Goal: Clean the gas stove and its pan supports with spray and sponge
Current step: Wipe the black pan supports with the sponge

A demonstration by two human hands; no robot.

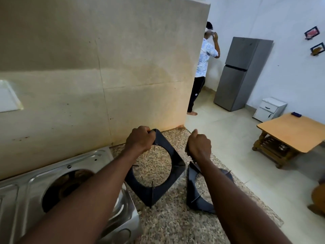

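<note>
Left hand point(139, 140) is clenched round the far corner of one black pan support point(175, 156), tilted over the granite counter point(167, 224) beside the stove point(26, 191), while the right hand point(199, 147) looks curled on the second support point(195, 199), hard to tell.

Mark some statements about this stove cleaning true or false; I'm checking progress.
1. The left hand grips a corner of a black pan support. True.
2. The tall grey appliance stands open. False: the refrigerator has its doors closed.
3. The gas stove has an uncovered burner well. True.
4. Both supports sit on the stove. False: both are off it; the second pan support lies on the granite counter.
</note>
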